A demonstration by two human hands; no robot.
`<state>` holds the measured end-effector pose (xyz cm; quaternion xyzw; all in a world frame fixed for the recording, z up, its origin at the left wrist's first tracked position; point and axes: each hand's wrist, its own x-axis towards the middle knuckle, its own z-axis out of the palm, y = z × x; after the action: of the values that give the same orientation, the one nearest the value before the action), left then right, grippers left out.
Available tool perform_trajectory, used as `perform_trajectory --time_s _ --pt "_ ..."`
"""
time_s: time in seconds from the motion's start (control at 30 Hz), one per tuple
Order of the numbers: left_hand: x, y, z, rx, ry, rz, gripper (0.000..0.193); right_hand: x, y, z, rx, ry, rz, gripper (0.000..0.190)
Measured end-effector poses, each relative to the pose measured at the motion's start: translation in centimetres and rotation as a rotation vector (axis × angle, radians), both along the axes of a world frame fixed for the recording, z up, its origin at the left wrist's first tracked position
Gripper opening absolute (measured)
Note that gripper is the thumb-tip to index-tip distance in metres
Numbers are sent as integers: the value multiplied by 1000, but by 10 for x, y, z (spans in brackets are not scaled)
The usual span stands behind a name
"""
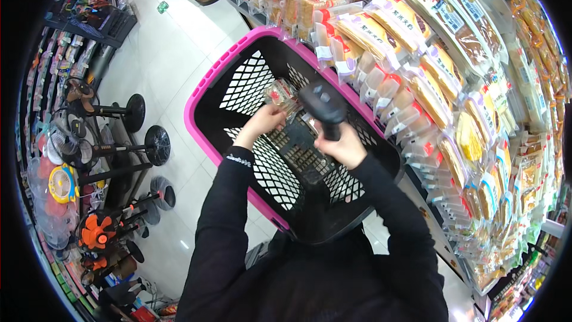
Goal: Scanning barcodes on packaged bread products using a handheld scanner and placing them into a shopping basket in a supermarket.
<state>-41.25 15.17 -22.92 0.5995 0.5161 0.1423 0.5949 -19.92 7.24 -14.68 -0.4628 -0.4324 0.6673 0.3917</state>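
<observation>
A black plastic shopping basket with a pink rim [193, 106] is before me, its lattice walls and floor showing. Over its inside, my left hand [263, 121] holds a clear plastic package [282, 94] with red print by its near edge. My right hand [343, 145] is closed round the handle of a black handheld barcode scanner [324, 102], whose head points away from me over the basket. Something small and pale shows beside my right fingers; what it is cannot be told. The package lies to the left of the scanner's head.
Packaged breads and pastries [402, 22] fill the sloping shelf along the basket's right side, close to its rim. Standing fans [96, 232] with round black bases [157, 145] line the left. Tiled floor [178, 53] runs between.
</observation>
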Motion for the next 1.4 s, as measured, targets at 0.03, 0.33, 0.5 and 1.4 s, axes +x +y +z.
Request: perform_trajectory --time_s 0.03,0.33,0.5,1.4 --pt "-6 -1 -30 -111 6 93 19 -8 -4 -31 -97 9 4 30" --pt "4 -14 -151 -434 139 240 17 6 -57 -223 -769 90 -89 23" --pt "29 -2 -189 -411 140 279 18 20 -60 -267 -944 158 -118 19" --pt "66 15 -302 -31 491 39 22 40 -72 -350 -762 -239 -225 29"
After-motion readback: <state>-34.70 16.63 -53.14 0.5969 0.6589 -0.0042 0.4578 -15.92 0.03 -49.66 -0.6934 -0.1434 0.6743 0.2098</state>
